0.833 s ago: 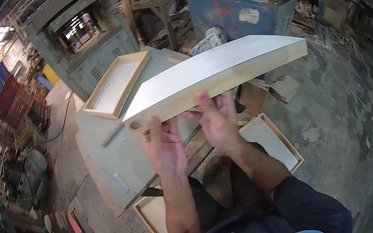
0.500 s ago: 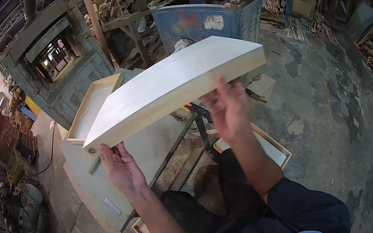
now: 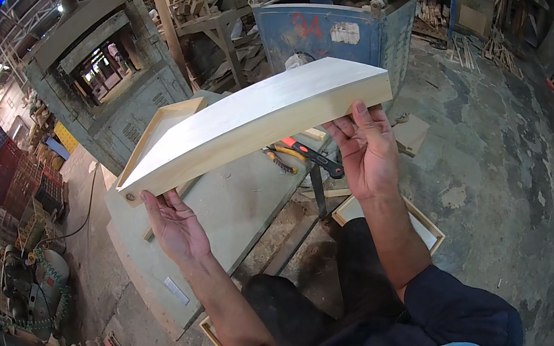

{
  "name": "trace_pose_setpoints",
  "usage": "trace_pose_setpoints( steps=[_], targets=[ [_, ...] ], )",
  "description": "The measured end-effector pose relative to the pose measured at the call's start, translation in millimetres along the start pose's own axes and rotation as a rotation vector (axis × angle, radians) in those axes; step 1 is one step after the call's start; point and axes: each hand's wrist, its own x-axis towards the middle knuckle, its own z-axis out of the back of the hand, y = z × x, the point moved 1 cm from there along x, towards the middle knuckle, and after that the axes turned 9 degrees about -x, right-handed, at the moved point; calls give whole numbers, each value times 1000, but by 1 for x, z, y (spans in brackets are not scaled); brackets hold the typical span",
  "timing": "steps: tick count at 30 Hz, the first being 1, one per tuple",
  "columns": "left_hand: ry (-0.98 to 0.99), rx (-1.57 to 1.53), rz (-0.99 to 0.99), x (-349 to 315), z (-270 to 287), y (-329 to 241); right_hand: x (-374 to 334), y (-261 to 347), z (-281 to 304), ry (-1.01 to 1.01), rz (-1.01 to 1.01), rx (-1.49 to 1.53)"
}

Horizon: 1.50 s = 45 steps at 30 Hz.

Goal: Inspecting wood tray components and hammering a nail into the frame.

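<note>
Both my hands hold up a shallow wooden tray (image 3: 253, 107), its smooth white face upward and its pale wood side towards me. My left hand (image 3: 176, 225) grips the near left corner, thumb against the side and fingers underneath. Close to the right end, my right hand (image 3: 369, 153) has its thumb on the side and its other fingers below the edge. Behind the left part, a similar tray (image 3: 154, 130) lies on the grey board worktop (image 3: 216, 221). A red and black tool (image 3: 314, 157) and a brush-like tool (image 3: 280, 162) lie beneath the held tray.
Another tray (image 3: 422, 223) is down beside my right knee, and a tray edge (image 3: 212, 338) shows by my left leg. A large blue metal bin (image 3: 320, 27) stands ahead, with a grey machine (image 3: 129, 116) left of it. Wood scraps (image 3: 469, 47) lean at the back right.
My right hand has slid rightward along the tray's side towards its right end. The tray has tilted slightly, and the tools beneath it show more. My left hand keeps its hold.
</note>
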Motion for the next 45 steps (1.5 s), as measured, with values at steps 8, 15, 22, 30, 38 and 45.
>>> trace_pose_setpoints(
  steps=[8, 15, 22, 30, 38, 45],
  targets=[
    [-13, 50, 53, -12, -8, 28, -32, -33, -20, 120, -110, -95],
    [123, -266, 231, 15, 34, 9, -19, -30, -2, 354, -577, 602],
    [46, -305, 264, 35, 53, 13, -17, -23, -12, 98, -420, 161],
    [86, -611, 370, 36, 78, 16, -34, -32, -31, 159, -314, 136],
    [216, 173, -35, -74, -38, 41, -50, -67, -37, 204, -334, 12],
    [58, 187, -159, -38, -15, -23, -39, -84, -12, 644, -704, 436]
  ],
)
